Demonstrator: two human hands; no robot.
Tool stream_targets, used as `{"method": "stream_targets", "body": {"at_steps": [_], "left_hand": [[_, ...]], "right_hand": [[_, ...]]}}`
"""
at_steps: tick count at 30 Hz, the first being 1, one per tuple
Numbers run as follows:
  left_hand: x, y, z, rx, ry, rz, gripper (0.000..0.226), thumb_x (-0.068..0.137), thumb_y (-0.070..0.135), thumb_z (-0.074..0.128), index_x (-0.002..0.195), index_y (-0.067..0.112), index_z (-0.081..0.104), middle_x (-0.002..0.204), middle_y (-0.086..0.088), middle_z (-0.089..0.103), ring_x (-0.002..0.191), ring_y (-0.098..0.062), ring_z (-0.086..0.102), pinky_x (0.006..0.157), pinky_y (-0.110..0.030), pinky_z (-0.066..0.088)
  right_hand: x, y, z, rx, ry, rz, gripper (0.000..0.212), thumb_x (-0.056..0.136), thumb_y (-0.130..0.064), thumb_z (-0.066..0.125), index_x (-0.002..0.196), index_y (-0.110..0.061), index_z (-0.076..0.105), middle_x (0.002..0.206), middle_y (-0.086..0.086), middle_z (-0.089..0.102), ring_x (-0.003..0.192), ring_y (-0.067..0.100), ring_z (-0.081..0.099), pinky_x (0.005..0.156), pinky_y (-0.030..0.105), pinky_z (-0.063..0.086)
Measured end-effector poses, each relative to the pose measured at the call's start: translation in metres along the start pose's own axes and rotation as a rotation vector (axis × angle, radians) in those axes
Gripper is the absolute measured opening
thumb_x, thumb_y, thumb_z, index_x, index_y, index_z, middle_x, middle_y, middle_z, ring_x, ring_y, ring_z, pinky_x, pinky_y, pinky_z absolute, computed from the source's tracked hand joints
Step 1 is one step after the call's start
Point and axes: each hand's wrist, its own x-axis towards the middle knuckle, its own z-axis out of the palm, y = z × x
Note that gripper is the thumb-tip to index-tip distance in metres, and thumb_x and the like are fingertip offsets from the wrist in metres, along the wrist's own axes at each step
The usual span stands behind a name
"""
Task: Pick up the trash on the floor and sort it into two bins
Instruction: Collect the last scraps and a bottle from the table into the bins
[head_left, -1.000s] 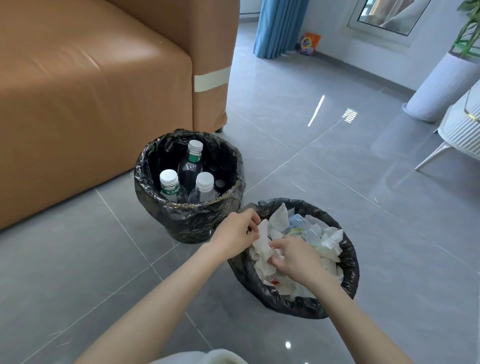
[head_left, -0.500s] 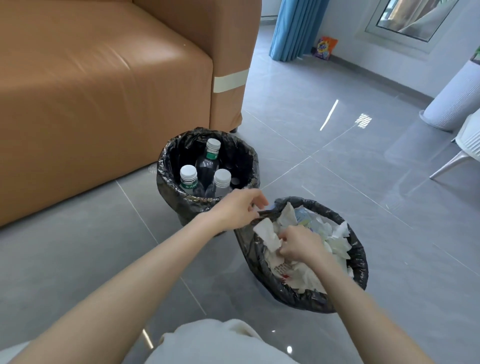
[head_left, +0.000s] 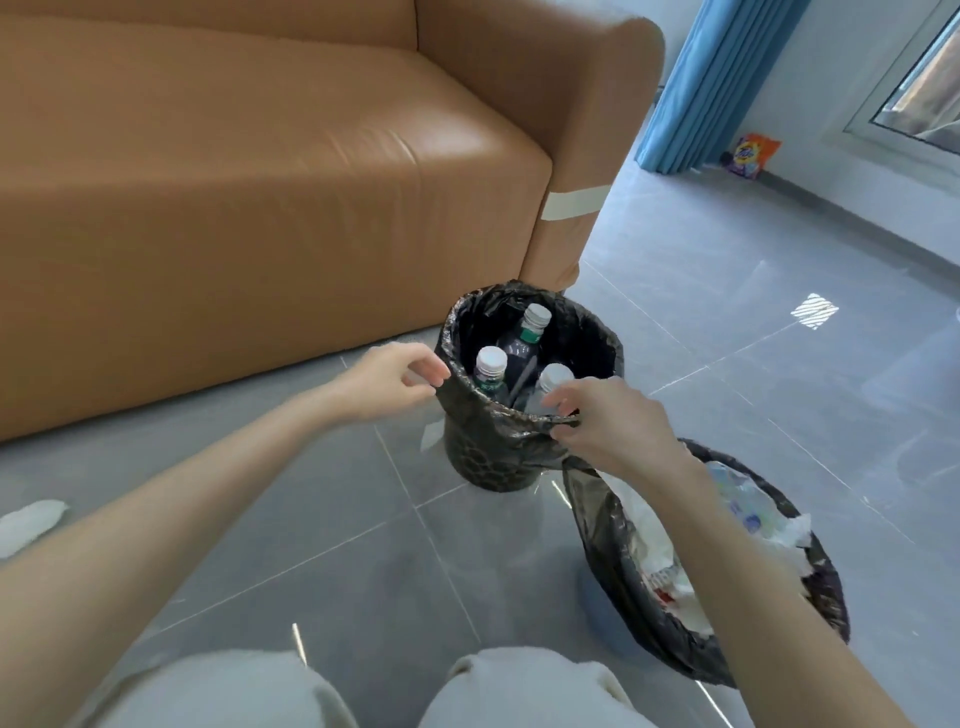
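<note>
A bin lined with a black bag (head_left: 602, 338) stands in front of the sofa and holds three capped plastic bottles (head_left: 491, 364). My left hand (head_left: 389, 384) pinches the liner's rim on its left side. My right hand (head_left: 608, 415) pinches the rim on the near right side, partly hiding one bottle. A second black-lined bin (head_left: 613, 525) sits lower right, filled with crumpled white paper (head_left: 654, 545); my right forearm crosses over it. A white piece of trash (head_left: 31, 519) lies on the floor at far left.
A tan leather sofa (head_left: 260, 208) fills the left and back. Grey tiled floor (head_left: 753, 338) stretches to the right. A blue curtain (head_left: 717, 78) and a colourful snack bag (head_left: 750, 156) are at the far wall. My knees (head_left: 519, 686) are at the bottom edge.
Both hands left the paper bin and moved up-left to the bottle bin, where they now hold its liner rim. The view has swung left and closer.
</note>
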Motion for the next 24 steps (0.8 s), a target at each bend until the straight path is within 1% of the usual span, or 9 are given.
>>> {"method": "stream_targets", "body": {"at_steps": [3, 5, 7, 9, 12, 14, 16, 19, 24], "left_hand": [[-0.027, -0.038, -0.018, -0.024, 0.071, -0.103, 0.021, 0.089, 0.009, 0.055, 0.105, 0.019, 0.063, 0.104, 0.006, 0.066, 0.089, -0.014, 0.062, 0.063, -0.006, 0.041], [-0.050, -0.077, -0.029, -0.055, 0.127, -0.181, 0.019, 0.090, 0.011, 0.055, 0.104, 0.020, 0.064, 0.106, 0.003, 0.067, 0.088, -0.016, 0.063, 0.071, -0.015, 0.046], [-0.079, -0.119, -0.040, -0.071, 0.186, -0.280, 0.019, 0.091, 0.011, 0.055, 0.107, 0.016, 0.064, 0.109, -0.003, 0.067, 0.086, -0.015, 0.061, 0.081, -0.023, 0.046], [-0.113, -0.161, -0.048, -0.089, 0.239, -0.411, 0.020, 0.092, 0.011, 0.054, 0.110, 0.010, 0.064, 0.109, -0.006, 0.066, 0.086, -0.013, 0.057, 0.078, -0.019, 0.042], [-0.169, -0.220, -0.054, -0.098, 0.339, -0.568, 0.017, 0.090, 0.009, 0.055, 0.106, 0.008, 0.064, 0.107, -0.007, 0.065, 0.086, -0.012, 0.055, 0.069, -0.015, 0.037], [-0.201, -0.258, -0.057, -0.091, 0.402, -0.635, 0.017, 0.089, 0.006, 0.056, 0.104, 0.009, 0.063, 0.110, -0.008, 0.064, 0.088, -0.012, 0.055, 0.071, -0.014, 0.036], [-0.231, -0.292, -0.060, -0.107, 0.428, -0.729, 0.028, 0.089, 0.008, 0.056, 0.117, 0.008, 0.057, 0.118, -0.009, 0.060, 0.096, -0.017, 0.056, 0.077, -0.019, 0.037], [-0.262, -0.330, -0.065, -0.125, 0.472, -0.847, 0.048, 0.091, 0.017, 0.056, 0.137, 0.014, 0.040, 0.132, -0.013, 0.050, 0.116, -0.027, 0.052, 0.093, -0.027, 0.039], [-0.299, -0.394, -0.072, -0.063, 0.598, -1.002, 0.065, 0.092, 0.027, 0.054, 0.148, 0.020, 0.022, 0.149, -0.015, 0.031, 0.139, -0.029, 0.027, 0.111, -0.036, 0.025]], "right_hand": [[0.016, -0.044, 0.015, 0.001, -0.005, -0.122, 0.032, 0.091, -0.027, 0.057, 0.123, -0.035, 0.058, 0.113, -0.010, 0.064, 0.109, 0.017, 0.055, 0.074, 0.031, 0.046], [0.028, -0.079, 0.027, 0.008, -0.052, -0.215, 0.032, 0.093, -0.028, 0.055, 0.123, -0.035, 0.057, 0.114, -0.012, 0.063, 0.106, 0.017, 0.057, 0.074, 0.031, 0.046], [0.039, -0.117, 0.042, 0.006, -0.093, -0.284, 0.031, 0.092, -0.029, 0.054, 0.122, -0.037, 0.057, 0.113, -0.013, 0.062, 0.106, 0.017, 0.058, 0.073, 0.028, 0.041], [0.046, -0.154, 0.060, -0.023, -0.118, -0.348, 0.031, 0.091, -0.032, 0.054, 0.121, -0.039, 0.056, 0.114, -0.015, 0.062, 0.105, 0.017, 0.058, 0.073, 0.027, 0.039], [0.052, -0.210, 0.090, -0.062, -0.173, -0.443, 0.033, 0.093, -0.035, 0.053, 0.126, -0.039, 0.052, 0.121, -0.014, 0.059, 0.109, 0.018, 0.057, 0.082, 0.031, 0.043], [0.056, -0.245, 0.108, -0.066, -0.210, -0.493, 0.035, 0.094, -0.034, 0.052, 0.128, -0.038, 0.050, 0.125, -0.013, 0.058, 0.114, 0.018, 0.055, 0.086, 0.033, 0.044], [0.063, -0.279, 0.131, -0.048, -0.263, -0.553, 0.036, 0.093, -0.032, 0.052, 0.129, -0.036, 0.051, 0.127, -0.010, 0.057, 0.116, 0.018, 0.054, 0.088, 0.035, 0.046], [0.076, -0.326, 0.169, 0.009, -0.368, -0.627, 0.039, 0.092, -0.026, 0.054, 0.131, -0.030, 0.052, 0.130, -0.004, 0.056, 0.117, 0.019, 0.053, 0.093, 0.034, 0.046], [0.089, -0.401, 0.240, 0.049, -0.471, -0.675, 0.047, 0.089, -0.020, 0.054, 0.136, -0.028, 0.046, 0.137, 0.006, 0.047, 0.127, 0.023, 0.044, 0.103, 0.033, 0.039]]}}
